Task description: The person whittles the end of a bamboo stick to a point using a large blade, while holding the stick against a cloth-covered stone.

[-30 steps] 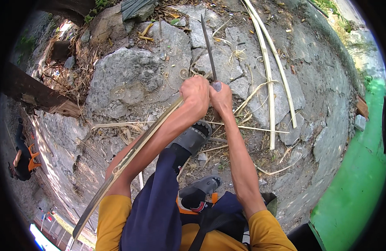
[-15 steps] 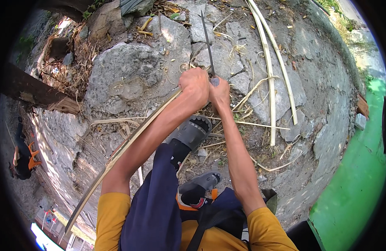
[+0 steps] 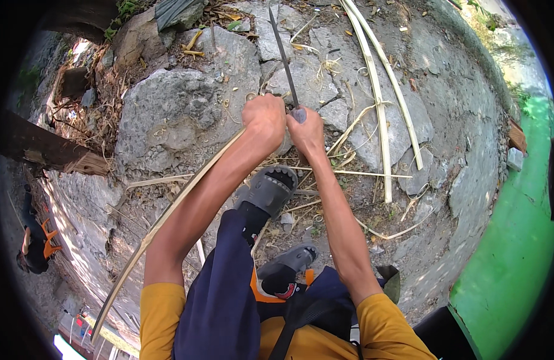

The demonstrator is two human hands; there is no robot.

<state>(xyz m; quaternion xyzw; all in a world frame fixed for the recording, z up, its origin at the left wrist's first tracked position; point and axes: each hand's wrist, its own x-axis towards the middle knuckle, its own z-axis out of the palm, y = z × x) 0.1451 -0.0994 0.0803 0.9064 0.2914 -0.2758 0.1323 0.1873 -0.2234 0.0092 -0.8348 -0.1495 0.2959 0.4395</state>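
Left hand [image 3: 263, 117]: closed in a fist round the upper end of a long bamboo strip [image 3: 169, 216], which runs down past the left forearm toward the lower left edge.
Right hand [image 3: 305, 129]: closed round a dark knife handle, just beside the left hand, knuckles nearly touching.
Knife [image 3: 283, 54]: long narrow blade, pointing up and away from both hands over the stone ground [image 3: 181, 114].
Step in hand, as judged: blade set at the strip's held end, splitting or paring in progress. Next move calls for a steady grip on the strip and controlled pressure along its grain, blade kept clear of the left fingers.
Surroundings: grey sandals [image 3: 274, 189] below the hands; pale split bamboo lengths [image 3: 379, 120] lying to the right; thin shavings scattered between; green surface [image 3: 517, 252] at far right.
Hidden or unclear: contact point of blade and strip covered by the fists; knife handle mostly concealed; strip's lower end lost near the rim; small figure in dark and orange [image 3: 33, 246] at left edge, too small to detail.
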